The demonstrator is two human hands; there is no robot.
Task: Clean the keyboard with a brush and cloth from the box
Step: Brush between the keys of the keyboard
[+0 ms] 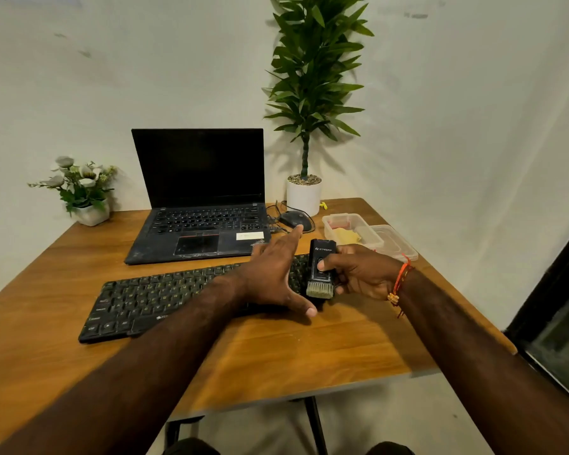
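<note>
Your right hand [362, 274] is closing its grip around the brush [321, 269]: the thumb is pressing on the front of the black body, and the fingers are wrapping behind it. You are holding the brush upright, bristles pointing down, with the bristle tips touching or just above the right end of the keyboard [178, 297]; which of the two cannot be told from this view.

Your left hand [276, 274] is holding nothing. Its grip is open, fingers spread and reaching forward, the palm hovering over the right part of the keyboard just beside the brush, the thumb pointing toward the near edge. Whether the palm is resting on the keys cannot be told.

Judged from this layout, you are working the brushing step, at or near its start. The next move is likely to call for sweeping the bristles along the key rows while the left hand steadies the keyboard against sliding on the desk [293, 349].

Both forearms are extending from the near edge of the desk and converging on the right end of the keyboard.

The box [352, 229] is standing open behind your right hand, its lid [396, 243] beside it. The yellow cloth [347, 237] is lying inside the box, not yet taken out.
</note>
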